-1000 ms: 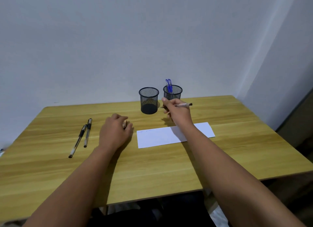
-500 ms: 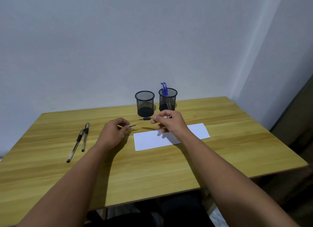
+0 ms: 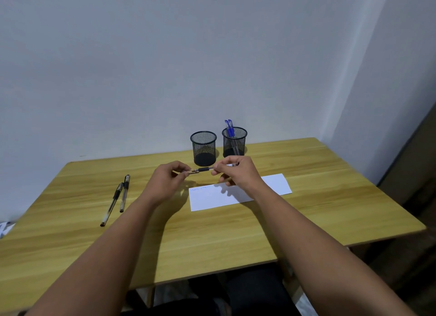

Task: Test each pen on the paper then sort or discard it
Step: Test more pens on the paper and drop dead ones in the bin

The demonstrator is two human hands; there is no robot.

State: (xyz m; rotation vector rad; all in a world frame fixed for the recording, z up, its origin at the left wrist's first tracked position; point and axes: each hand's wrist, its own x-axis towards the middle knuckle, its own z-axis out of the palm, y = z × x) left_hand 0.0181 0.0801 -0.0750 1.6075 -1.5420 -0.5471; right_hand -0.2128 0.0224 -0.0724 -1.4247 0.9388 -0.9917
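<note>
Since half a second ago your two hands have closed the gap between them, so that pen and cap now meet end to end above the bench. Right hand (image 3: 238, 171): grip pinched on the pen (image 3: 207, 169), held level and crosswise, dark sleeve showing between the hands, pale barrel end poking out past your knuckles. Left hand (image 3: 168, 177): grip pinched on the small cap (image 3: 192, 171), which touches the pen's tip end; whether it is seated on the tip cannot be told.

Below and just right of the hands: one strip of white paper (image 3: 271, 186), lying flat at the middle of the bench, faint blue scribbles at its left end, your right wrist over its middle part.

Toward the far edge, behind the hands: two black mesh cups standing upright side by side, apart. Left cup (image 3: 203, 148): no pens showing above its rim. Right cup (image 3: 234, 142): two blue-capped pens (image 3: 229, 128) leaning in it.

Toward the left edge: two black pens (image 3: 118, 196) lying side by side, nearly parallel, their far ends close together, well apart from your left hand.

Bench (image 3: 330, 197): light wood grain, set against a plain pale wall (image 3: 165, 56).
</note>
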